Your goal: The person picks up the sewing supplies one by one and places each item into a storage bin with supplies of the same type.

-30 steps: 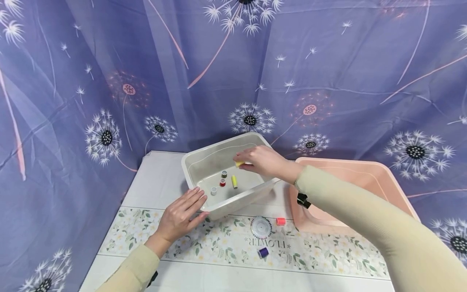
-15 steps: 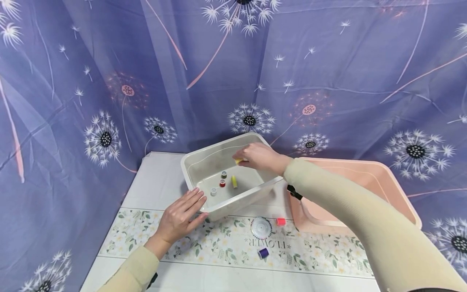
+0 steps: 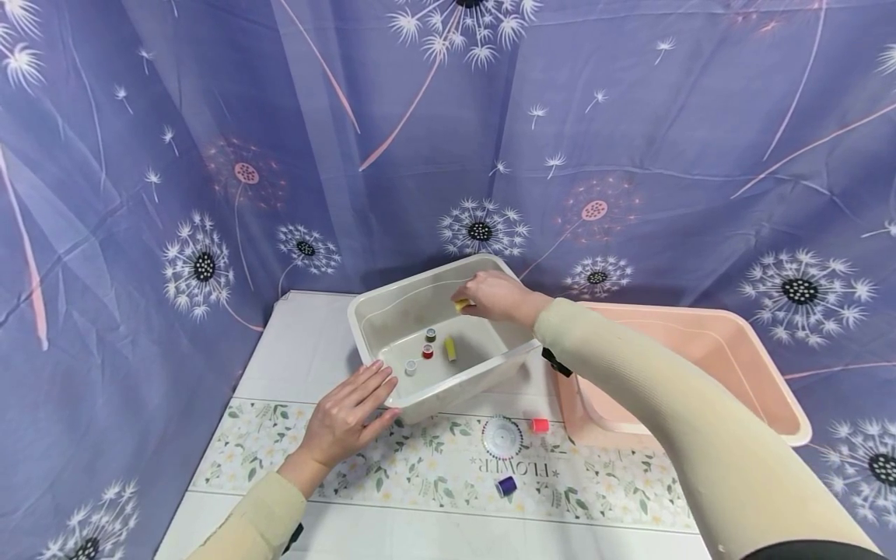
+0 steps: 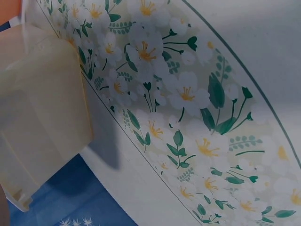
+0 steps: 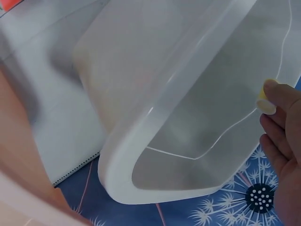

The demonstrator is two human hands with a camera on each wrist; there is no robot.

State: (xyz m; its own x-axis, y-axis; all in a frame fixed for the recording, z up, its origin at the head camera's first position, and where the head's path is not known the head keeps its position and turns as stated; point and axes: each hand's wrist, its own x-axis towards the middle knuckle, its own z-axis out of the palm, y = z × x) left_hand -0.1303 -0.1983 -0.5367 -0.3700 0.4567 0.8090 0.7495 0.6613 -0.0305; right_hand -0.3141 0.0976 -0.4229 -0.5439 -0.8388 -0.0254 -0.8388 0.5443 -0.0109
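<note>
In the head view my right hand (image 3: 493, 295) is over the grey bin (image 3: 458, 383), pinching a yellow thread spool (image 3: 461, 306) between thumb and fingers. The right wrist view shows that spool (image 5: 266, 98) with its pale round end outward. My left hand (image 3: 353, 404) rests with straight fingers on the bin's near left corner, thumb along the outer wall. On the bin floor lie another yellow spool (image 3: 450, 348), a red spool (image 3: 427, 351), a dark green spool (image 3: 430, 334) and a white spool (image 3: 410, 366).
A pink bin (image 3: 700, 330) stands at the right, partly behind my right sleeve. In front of the grey bin, a round pin wheel (image 3: 502, 438), a neon red spool (image 3: 540, 425) and a purple spool (image 3: 506, 487) lie on the floral table cover (image 3: 420, 467). A blue dandelion curtain (image 3: 392, 194) hangs behind.
My right hand has risen slightly with the yellow spool, and its forearm has swung left. My left hand and the loose spools are where they were.
</note>
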